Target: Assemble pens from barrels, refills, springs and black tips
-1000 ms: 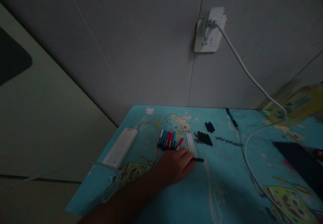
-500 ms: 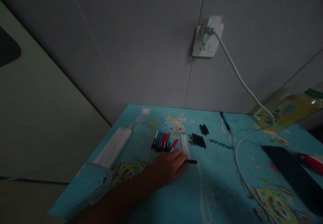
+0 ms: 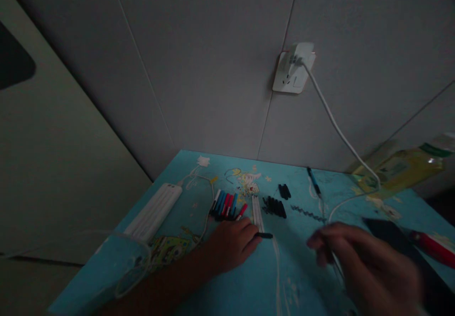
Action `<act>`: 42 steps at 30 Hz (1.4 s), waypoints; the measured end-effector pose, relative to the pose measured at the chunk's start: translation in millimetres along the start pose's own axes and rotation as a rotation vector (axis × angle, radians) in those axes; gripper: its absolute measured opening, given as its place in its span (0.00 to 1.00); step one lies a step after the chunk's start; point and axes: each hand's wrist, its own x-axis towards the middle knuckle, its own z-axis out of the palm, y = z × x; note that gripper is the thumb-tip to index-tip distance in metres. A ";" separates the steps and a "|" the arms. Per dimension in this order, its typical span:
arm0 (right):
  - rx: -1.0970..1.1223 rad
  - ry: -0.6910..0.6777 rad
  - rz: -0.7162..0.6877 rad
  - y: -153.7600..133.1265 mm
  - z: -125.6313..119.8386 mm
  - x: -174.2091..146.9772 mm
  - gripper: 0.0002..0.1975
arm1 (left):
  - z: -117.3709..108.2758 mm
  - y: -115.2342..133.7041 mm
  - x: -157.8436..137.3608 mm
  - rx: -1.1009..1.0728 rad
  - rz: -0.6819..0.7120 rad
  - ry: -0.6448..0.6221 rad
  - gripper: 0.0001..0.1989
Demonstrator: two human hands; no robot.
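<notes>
My left hand (image 3: 236, 242) rests on the blue patterned table cover, fingers closed on a short black pen part (image 3: 265, 235) whose end sticks out to the right. Just beyond it lie thin white sticks (image 3: 257, 214) side by side, like pen refills. Left of these is a row of blue, red and white pen barrels (image 3: 224, 204) with dark ends; a single red one (image 3: 242, 210) slants beside them. My right hand (image 3: 366, 264) hovers at the right, blurred, its fingers curled together; anything in them is hidden. Several black pieces (image 3: 275, 207) lie in a cluster between the hands, farther back.
A white power strip (image 3: 154, 209) lies at the left. Small dark bits form a line (image 3: 307, 213) near a blue-black pen (image 3: 314, 181). A white cable runs from the wall socket (image 3: 294, 71). To the right are a yellow-liquid bottle (image 3: 401, 166), a dark flat strip (image 3: 408, 259) and a red-handled tool (image 3: 432, 247).
My right hand has come into view from the lower right. The left hand stays by the white sticks with the black pen part; the view has tilted up slightly.
</notes>
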 end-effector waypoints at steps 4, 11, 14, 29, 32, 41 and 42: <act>0.387 -0.063 0.301 23.9 36.0 43.9 0.14 | -2.5 -1.1 1.4 0.008 -0.008 0.022 0.09; 0.447 -0.112 0.371 55.0 45.7 40.2 0.15 | 0.8 -3.5 0.7 -0.047 -0.060 0.046 0.09; 0.106 -0.181 0.164 56.9 45.0 31.3 0.12 | 3.4 -4.1 0.4 -0.070 -0.074 0.058 0.11; -0.398 -0.362 -0.192 72.4 52.2 17.1 0.17 | 2.0 3.2 1.9 -0.079 -0.003 0.027 0.09; -0.409 -0.424 -0.222 70.1 52.5 16.7 0.13 | 2.8 1.0 1.2 -0.052 -0.053 0.023 0.07; -0.409 -0.357 -0.284 71.5 54.7 16.6 0.07 | 2.9 0.0 -0.1 -0.085 -0.052 0.027 0.09; -0.434 -0.358 -0.291 72.0 55.3 16.5 0.08 | 2.9 1.1 0.1 -0.085 -0.041 0.031 0.08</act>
